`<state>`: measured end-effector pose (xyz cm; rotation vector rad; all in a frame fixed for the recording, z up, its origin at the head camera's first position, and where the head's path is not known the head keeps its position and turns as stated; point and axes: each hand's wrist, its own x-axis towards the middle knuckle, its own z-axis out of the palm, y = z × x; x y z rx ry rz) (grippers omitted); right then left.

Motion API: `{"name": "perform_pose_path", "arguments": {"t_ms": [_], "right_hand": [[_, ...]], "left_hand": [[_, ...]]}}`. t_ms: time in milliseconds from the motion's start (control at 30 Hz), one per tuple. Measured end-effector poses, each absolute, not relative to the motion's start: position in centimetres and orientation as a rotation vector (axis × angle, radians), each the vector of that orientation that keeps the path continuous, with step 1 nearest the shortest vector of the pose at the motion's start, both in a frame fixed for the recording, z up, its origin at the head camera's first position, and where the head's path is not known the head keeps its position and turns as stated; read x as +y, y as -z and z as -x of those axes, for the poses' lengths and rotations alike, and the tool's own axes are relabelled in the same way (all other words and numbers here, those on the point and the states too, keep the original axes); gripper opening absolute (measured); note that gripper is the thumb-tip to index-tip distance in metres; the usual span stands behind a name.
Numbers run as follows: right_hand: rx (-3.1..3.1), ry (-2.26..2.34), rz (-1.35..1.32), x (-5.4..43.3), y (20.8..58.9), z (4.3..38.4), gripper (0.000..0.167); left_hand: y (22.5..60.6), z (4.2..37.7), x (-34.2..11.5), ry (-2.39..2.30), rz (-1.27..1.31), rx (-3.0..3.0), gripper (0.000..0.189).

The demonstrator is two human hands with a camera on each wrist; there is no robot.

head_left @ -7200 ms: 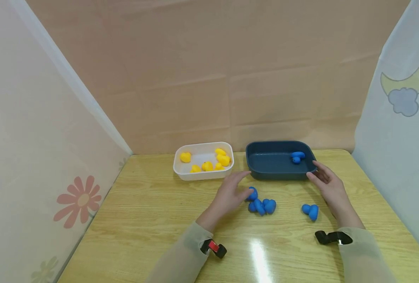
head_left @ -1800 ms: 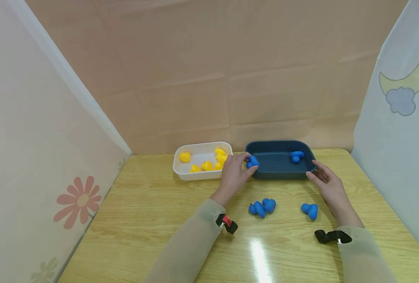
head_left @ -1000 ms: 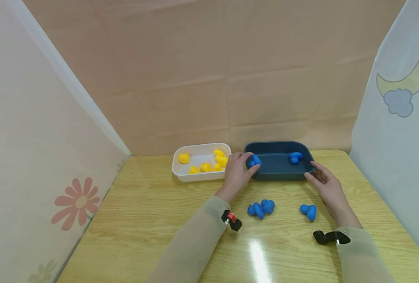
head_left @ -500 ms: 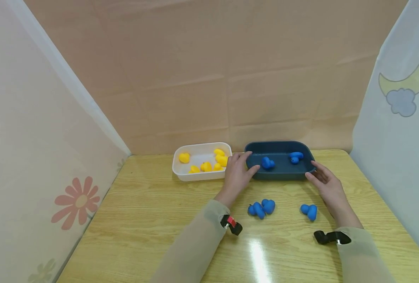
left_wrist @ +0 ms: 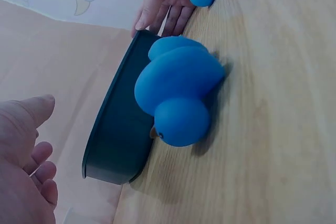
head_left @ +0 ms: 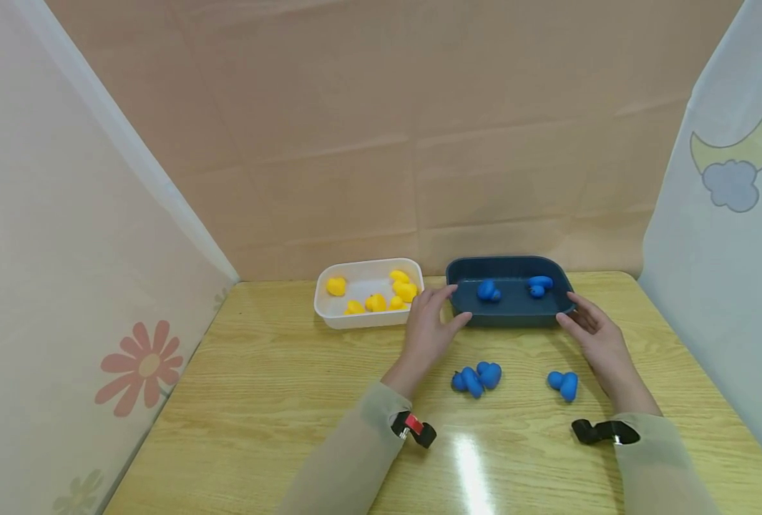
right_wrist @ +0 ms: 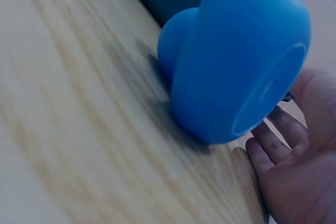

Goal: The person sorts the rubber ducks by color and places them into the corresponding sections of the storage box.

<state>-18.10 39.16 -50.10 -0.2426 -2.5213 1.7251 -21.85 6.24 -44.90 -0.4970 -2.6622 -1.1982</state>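
My left hand [head_left: 427,336] holds nothing, its thumb and fingers spread at the left end of the dark blue tray [head_left: 509,321]. Inside the tray lie two blue rubber ducks, one left duck [head_left: 486,290] and one right duck [head_left: 540,282]. My right hand [head_left: 606,350] rests with relaxed fingertips and thumb at the tray's right front corner. On the table before the tray, a blue duck [head_left: 472,383] lies against another blue duck [head_left: 491,375]. A third blue duck [head_left: 569,387] lies tipped near my right wrist; its flat base shows in the right wrist view.
A white tray [head_left: 368,321] with several yellow rubber ducks [head_left: 375,302] stands left of the dark one. Both trays sit at the wooden table's [head_left: 277,400] back edge, before a tan cloth backdrop [head_left: 329,143]. Pale printed cloths [head_left: 722,236] hang on both sides.
My left hand carried a blue duck from the table into the dark tray and let it go, then drew back slightly. My right hand has stayed at the tray's corner.
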Motion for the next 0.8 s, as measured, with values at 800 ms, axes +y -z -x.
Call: {"name": "perform_pose_path", "arguments": {"t_ms": [800], "right_hand": [[-2.52, -1.714, 0.213, 39.2, 50.0, 18.0, 0.08]], "left_hand": [[47.0, 18.4, 3.2, 1.382, 0.641, -2.68, 0.061]]}}
